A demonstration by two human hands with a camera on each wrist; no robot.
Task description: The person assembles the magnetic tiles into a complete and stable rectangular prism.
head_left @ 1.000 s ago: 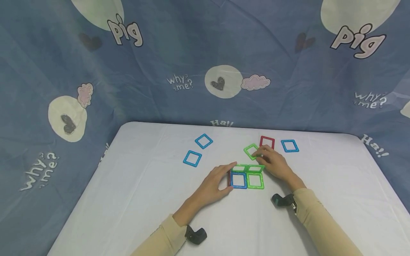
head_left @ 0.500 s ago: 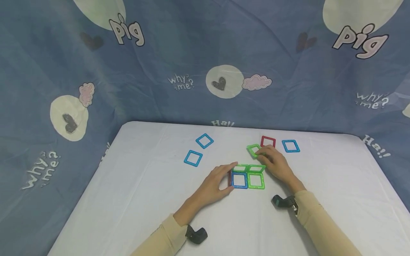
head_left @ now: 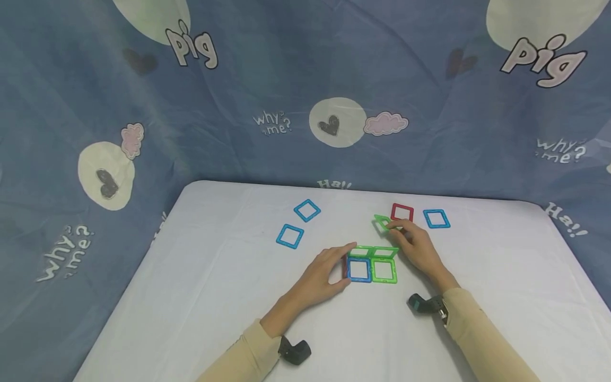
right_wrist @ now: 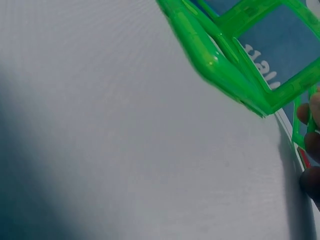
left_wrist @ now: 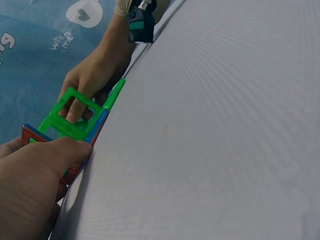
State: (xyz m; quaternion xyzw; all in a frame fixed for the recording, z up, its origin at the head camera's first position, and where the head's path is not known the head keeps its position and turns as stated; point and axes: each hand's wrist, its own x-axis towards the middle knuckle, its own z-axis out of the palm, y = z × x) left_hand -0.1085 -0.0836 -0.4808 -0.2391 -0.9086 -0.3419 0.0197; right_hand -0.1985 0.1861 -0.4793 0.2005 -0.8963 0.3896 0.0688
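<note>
- The joined tiles [head_left: 371,270] are on the white worktop [head_left: 215,276]: a blue one and a green one lie flat, two green ones are raised along their far edge, and a red tile [head_left: 345,268] stands at their left side.
- The left hand [head_left: 317,276] is at the left side of the joined tiles. Its thumb and forefinger are set rather wide apart, and they grip the red tile between its near and far ends.
- The right hand [head_left: 420,249] is beyond the joined tiles, to the right. Its fingers are almost closed and pinch a loose green tile [head_left: 381,216], which is tilted and lies behind the joined tiles.
- Farther behind the joined tiles, to the right, there is a flat red square [head_left: 403,205] and a blue square [head_left: 436,210].
- Two blue squares [head_left: 294,227] lie behind the joined tiles, to the left.
</note>
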